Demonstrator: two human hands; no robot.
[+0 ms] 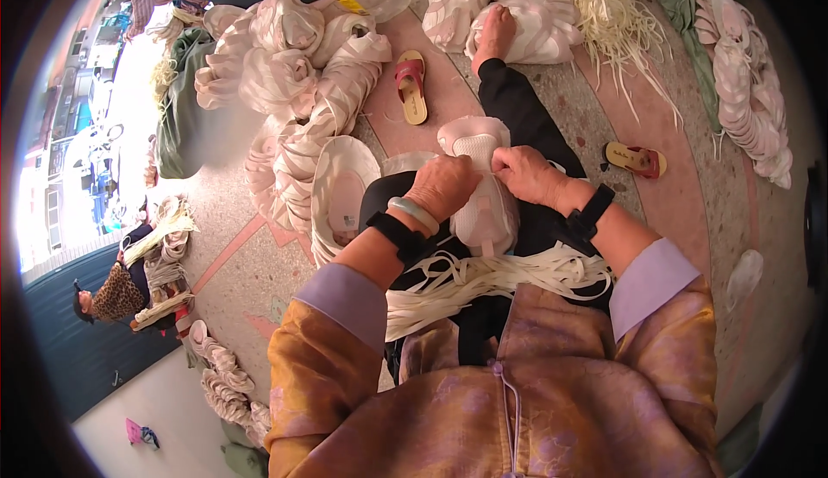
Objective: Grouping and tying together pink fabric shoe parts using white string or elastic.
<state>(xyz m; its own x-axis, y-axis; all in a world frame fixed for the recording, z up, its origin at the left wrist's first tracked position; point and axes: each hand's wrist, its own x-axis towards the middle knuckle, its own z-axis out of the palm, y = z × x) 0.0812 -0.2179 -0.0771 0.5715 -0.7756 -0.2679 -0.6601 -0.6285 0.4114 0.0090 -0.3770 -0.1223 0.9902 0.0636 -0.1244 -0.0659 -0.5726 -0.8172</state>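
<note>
Speckled stone floor crossed by pinkish bands spreads out around the fingers, with a red-strapped sandal beyond those of the left hand. Directly beneath and between both sets of fingertips lies a pale pink-and-white shoe upper, one end past them, the other nearer the body. The left and right hand are curled, fingers bunched; what they pinch, I cannot tell. White laces lie bodyward of the fingers, across the lap.
</note>
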